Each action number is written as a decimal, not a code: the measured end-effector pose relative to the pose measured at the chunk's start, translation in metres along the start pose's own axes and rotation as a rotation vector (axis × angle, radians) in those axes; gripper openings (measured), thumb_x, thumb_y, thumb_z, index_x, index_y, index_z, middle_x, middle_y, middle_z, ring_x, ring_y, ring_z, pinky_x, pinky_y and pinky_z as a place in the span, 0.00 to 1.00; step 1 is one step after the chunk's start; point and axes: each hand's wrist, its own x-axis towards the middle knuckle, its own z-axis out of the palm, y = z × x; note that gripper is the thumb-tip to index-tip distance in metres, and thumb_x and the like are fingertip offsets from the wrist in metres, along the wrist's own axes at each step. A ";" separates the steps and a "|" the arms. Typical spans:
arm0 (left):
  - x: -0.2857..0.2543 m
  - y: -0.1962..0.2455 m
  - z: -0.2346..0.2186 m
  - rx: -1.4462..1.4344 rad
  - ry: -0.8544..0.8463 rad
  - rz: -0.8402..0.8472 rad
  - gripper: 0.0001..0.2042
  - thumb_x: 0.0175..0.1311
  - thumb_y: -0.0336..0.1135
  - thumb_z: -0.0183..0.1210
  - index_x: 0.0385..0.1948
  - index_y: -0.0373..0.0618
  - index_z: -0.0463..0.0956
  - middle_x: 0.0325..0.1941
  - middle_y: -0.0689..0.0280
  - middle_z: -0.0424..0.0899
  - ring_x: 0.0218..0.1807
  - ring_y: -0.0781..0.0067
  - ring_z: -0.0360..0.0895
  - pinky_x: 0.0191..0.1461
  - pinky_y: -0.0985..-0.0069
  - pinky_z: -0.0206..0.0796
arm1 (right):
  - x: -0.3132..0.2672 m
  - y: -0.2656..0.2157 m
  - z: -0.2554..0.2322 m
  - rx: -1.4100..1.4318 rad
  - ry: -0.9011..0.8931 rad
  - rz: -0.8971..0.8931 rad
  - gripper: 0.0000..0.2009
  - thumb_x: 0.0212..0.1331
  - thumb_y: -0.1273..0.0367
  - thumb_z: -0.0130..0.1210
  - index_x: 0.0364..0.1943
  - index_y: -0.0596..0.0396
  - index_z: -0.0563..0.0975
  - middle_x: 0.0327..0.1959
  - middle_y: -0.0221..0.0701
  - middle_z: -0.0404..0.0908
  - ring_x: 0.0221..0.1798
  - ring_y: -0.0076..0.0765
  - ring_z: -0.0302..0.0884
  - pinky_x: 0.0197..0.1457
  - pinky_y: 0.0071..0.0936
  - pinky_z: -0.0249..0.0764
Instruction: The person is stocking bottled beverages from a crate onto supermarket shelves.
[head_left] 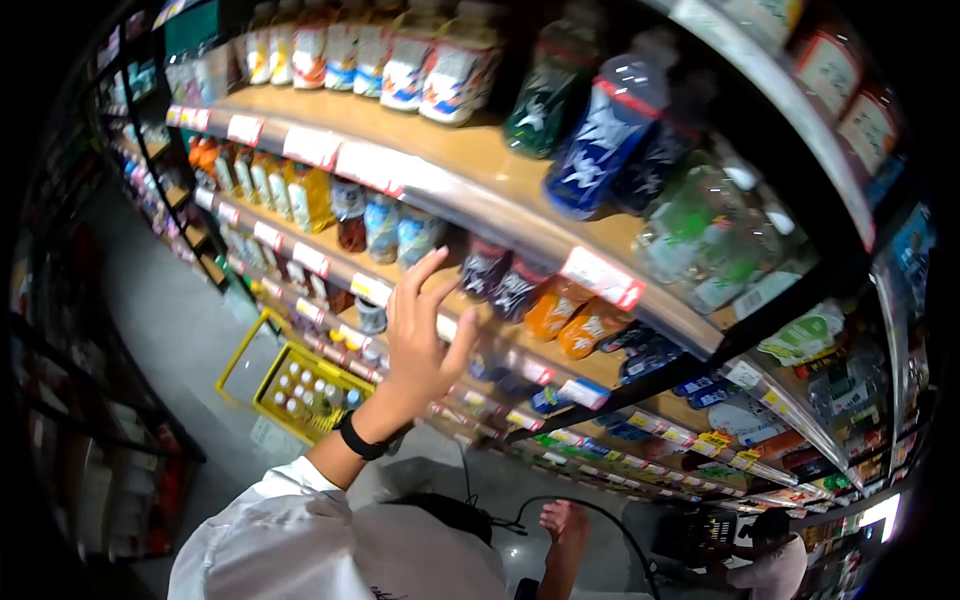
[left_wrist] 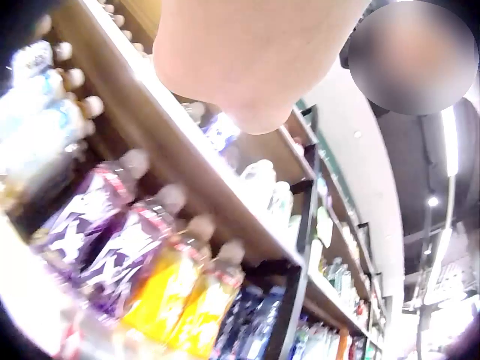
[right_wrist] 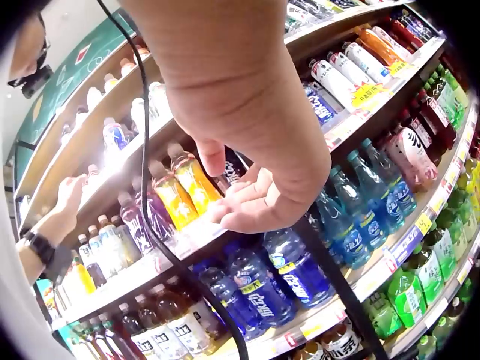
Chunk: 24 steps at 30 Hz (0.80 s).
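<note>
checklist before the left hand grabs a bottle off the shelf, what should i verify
1. Left hand empty: ok
2. Right hand empty: ok, fingers loosely curled
3. Orange bottles upright: ok
4. Yellow basket on the floor: ok, bottles inside
5. Room in the basket for another bottle: cannot tell
6. Black cable clear of the right hand: cannot tell

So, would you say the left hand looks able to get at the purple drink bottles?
Probably yes: the left hand looks empty and is raised near the purple drink bottles, which stand at their shelf's front with nothing visibly blocking them, though the upper shelf limits headroom.
</note>
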 end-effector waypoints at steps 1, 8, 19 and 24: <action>-0.022 -0.019 -0.011 0.036 -0.090 -0.078 0.21 0.63 0.33 0.63 0.56 0.35 0.71 0.67 0.43 0.70 0.66 0.39 0.70 0.69 0.51 0.59 | 0.003 0.002 0.002 -0.013 0.000 0.019 0.16 0.71 0.58 0.54 0.47 0.59 0.76 0.34 0.36 0.85 0.33 0.28 0.82 0.36 0.22 0.79; -0.240 -0.138 -0.094 0.628 -1.462 -0.516 0.35 0.69 0.60 0.54 0.68 0.41 0.66 0.77 0.42 0.59 0.74 0.42 0.63 0.77 0.51 0.53 | 0.017 -0.004 0.053 -0.190 -0.159 0.128 0.09 0.71 0.65 0.56 0.44 0.57 0.79 0.34 0.36 0.86 0.34 0.30 0.84 0.39 0.26 0.80; -0.437 -0.199 -0.198 0.430 -1.638 -1.223 0.28 0.69 0.56 0.56 0.60 0.43 0.73 0.63 0.51 0.77 0.66 0.50 0.74 0.66 0.55 0.66 | 0.099 0.095 0.224 -0.809 -0.872 0.301 0.11 0.70 0.65 0.59 0.45 0.59 0.79 0.39 0.31 0.86 0.40 0.26 0.83 0.44 0.25 0.77; -0.484 -0.269 -0.197 0.214 -1.054 -1.539 0.29 0.68 0.53 0.59 0.60 0.39 0.70 0.60 0.45 0.77 0.60 0.42 0.77 0.63 0.53 0.69 | 0.114 0.179 0.355 -1.234 -1.093 0.040 0.12 0.68 0.64 0.62 0.47 0.58 0.79 0.38 0.34 0.86 0.39 0.31 0.84 0.45 0.29 0.77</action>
